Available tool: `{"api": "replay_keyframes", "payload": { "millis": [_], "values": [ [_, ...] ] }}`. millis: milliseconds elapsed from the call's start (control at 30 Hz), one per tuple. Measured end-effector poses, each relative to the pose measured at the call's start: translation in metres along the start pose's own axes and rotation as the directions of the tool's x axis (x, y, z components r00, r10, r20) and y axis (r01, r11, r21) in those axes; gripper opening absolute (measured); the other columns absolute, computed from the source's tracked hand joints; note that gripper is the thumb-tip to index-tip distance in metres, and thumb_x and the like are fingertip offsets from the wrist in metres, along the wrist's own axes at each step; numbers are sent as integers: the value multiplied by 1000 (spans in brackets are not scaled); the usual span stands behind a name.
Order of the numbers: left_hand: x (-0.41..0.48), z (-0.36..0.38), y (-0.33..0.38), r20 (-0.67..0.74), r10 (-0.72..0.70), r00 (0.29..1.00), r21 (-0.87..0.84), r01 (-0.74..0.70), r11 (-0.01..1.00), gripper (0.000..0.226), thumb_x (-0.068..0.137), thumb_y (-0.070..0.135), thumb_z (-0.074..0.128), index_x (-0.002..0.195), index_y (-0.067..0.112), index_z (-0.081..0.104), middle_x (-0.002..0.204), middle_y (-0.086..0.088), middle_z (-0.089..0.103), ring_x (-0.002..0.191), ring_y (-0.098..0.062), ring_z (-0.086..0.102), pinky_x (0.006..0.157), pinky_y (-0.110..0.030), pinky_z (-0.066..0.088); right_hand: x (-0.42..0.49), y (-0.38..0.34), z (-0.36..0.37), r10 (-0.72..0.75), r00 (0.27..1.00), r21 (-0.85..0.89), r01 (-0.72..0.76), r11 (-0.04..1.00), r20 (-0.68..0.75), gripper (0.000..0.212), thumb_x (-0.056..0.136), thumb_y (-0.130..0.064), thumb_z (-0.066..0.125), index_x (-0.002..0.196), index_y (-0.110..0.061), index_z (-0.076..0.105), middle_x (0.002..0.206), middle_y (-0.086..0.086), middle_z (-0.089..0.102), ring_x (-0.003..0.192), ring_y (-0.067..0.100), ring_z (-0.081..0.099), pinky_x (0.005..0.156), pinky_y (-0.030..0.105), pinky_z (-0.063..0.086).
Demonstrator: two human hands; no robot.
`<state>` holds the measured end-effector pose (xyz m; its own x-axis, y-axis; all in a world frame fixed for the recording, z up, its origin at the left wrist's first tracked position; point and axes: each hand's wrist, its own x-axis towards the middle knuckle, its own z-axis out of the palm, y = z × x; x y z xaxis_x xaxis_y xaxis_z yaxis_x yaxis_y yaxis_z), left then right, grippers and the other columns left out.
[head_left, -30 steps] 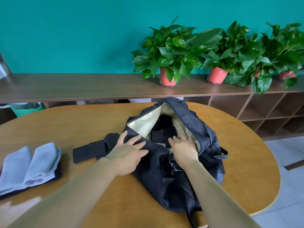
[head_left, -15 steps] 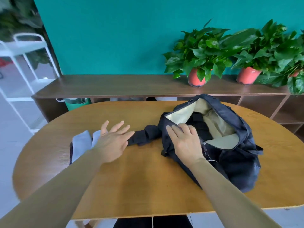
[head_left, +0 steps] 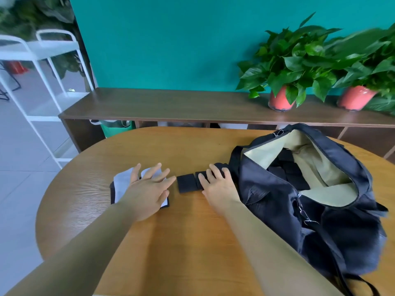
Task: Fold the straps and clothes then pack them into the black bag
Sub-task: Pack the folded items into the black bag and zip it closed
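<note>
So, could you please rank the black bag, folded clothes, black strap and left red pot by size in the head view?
1. black bag
2. folded clothes, partly under left hand
3. black strap and red pot: alike; pot is farther, so unranked.

**Both hands out, palms down**

The left hand [head_left: 147, 194] reaches forward palm down, its fingers [head_left: 166, 182] straight and fanned apart, thumb angled out to the side. The right hand [head_left: 220, 190] lies flat just beside it, its fingers [head_left: 214, 173] extended and closer together. The left forearm [head_left: 85, 242] and right forearm [head_left: 267, 242] are bare and converge from the lower edge.
</note>
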<state>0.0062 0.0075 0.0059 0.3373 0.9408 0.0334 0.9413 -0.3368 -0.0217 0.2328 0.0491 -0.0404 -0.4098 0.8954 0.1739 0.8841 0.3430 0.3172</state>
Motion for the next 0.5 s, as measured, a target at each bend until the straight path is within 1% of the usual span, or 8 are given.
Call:
{"api": "replay_keyframes", "payload": {
  "millis": [67, 133, 233, 300, 333, 400, 467, 500],
  "values": [
    [3, 4, 0, 8, 18, 1000, -12, -17, 1000, 83, 77, 50, -14, 147, 36, 28, 157, 12, 20, 148, -13, -3, 110, -50, -16, 0, 0, 7, 12, 999, 6, -12, 1000, 36, 56, 75, -28, 74, 126, -13, 58, 119, 13, 64, 131, 30, 44, 100, 51, 25],
    [4, 5, 1, 25, 16, 1000, -9, -16, 1000, 75, 83, 48, -10, 148, 36, 27, 157, 12, 18, 148, -13, -4, 110, -50, -16, 1, -2, 6, 19, 998, 15, -20, 1000, 54, 50, 71, -27, 77, 117, -15, 63, 110, 9, 68, 127, 28, 48, 95, 49, 26],
    [5, -1, 6, 48, 1, 999, 4, -1, 1000, 53, 98, 37, 7, 149, 37, 22, 158, 12, 14, 147, -12, -7, 112, -50, -15, 2, -4, 2, -9, 999, 49, 7, 999, 44, 38, 87, -23, 56, 125, -15, 57, 120, 6, 61, 138, 27, 31, 102, 49, 23],
    [4, -8, 11, 48, 1, 999, 9, -1, 1000, 47, 103, 33, 15, 149, 37, 20, 159, 13, 13, 147, -12, -9, 113, -50, -15, 2, -5, -2, 31, 999, 145, -33, 989, 14, 33, 95, -23, 42, 124, -17, 55, 121, 2, 59, 142, 25, 22, 107, 48, 19],
    [3, -12, 13, 46, 4, 999, 13, -4, 1000, 46, 103, 32, 18, 149, 36, 20, 159, 13, 12, 147, -12, -9, 113, -50, -14, 2, -5, -6, 53, 999, 189, -54, 981, 12, 30, 96, -23, 39, 121, -18, 55, 119, 0, 60, 142, 25, 21, 108, 48, 18],
    [1, -18, 17, 41, 9, 999, 25, -11, 1000, 47, 103, 31, 21, 150, 35, 19, 159, 12, 11, 147, -12, -9, 114, -50, -13, 0, -4, -16, 81, 996, 268, -71, 961, -25, 23, 95, -23, 45, 112, -18, 60, 111, -3, 65, 140, 24, 29, 106, 48, 24],
    [0, -23, 23, 29, 14, 999, 32, -15, 999, 47, 103, 31, 20, 150, 35, 18, 159, 11, 10, 147, -12, -10, 114, -49, -12, -2, 0, -25, 120, 982, 303, -70, 950, -149, 11, 85, -19, 64, 95, -16, 68, 92, -4, 70, 127, 26, 50, 96, 46, 40],
    [0, -26, 26, 20, 17, 1000, 24, -18, 1000, 47, 103, 31, 21, 150, 34, 18, 160, 10, 9, 147, -12, -10, 115, -49, -11, -3, 3, -27, 138, 966, 321, -62, 945, -218, 10, 78, -17, 71, 88, -16, 69, 85, -4, 72, 118, 25, 58, 89, 43, 46]
  ]
}}
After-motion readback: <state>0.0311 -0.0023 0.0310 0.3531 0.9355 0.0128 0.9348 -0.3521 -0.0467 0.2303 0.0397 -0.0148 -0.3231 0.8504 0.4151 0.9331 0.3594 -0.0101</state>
